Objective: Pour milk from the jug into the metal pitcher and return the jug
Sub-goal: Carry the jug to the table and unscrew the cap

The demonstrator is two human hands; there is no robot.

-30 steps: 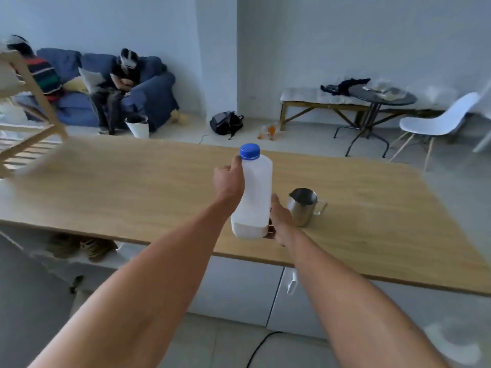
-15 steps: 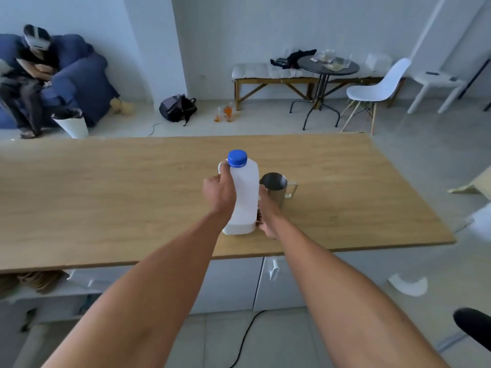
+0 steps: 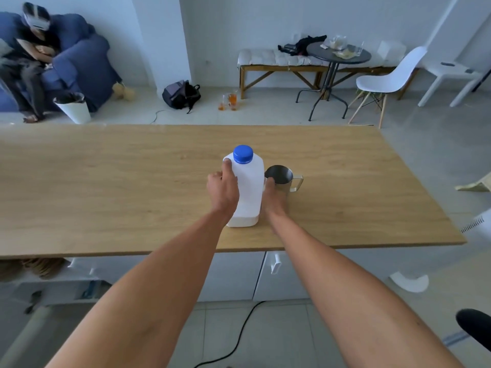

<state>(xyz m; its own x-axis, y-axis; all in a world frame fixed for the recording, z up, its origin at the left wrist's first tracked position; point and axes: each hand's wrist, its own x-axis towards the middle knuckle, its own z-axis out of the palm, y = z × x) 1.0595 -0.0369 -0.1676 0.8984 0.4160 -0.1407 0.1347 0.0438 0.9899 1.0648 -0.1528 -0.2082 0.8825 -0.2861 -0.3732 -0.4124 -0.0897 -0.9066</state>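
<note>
A white plastic milk jug (image 3: 248,187) with a blue cap (image 3: 242,154) stands upright on the wooden table (image 3: 106,187), a little milk showing at its base. My left hand (image 3: 222,188) grips its handle side, thumb up near the shoulder. My right hand (image 3: 273,200) is against the jug's right side low down, fingers partly hidden behind it. Just right of the jug, behind my right hand, stands the empty metal pitcher (image 3: 282,178) with its handle pointing right.
The table's front edge (image 3: 345,247) runs near my elbows, with white cabinets (image 3: 233,277) below. Beyond the table are a backpack (image 3: 181,94), a bench (image 3: 281,62), a round table (image 3: 337,55), a white chair (image 3: 385,81) and a person on a blue sofa (image 3: 79,65).
The jug came down from above the table and now stands on it beside the pitcher. The view swung to the right.
</note>
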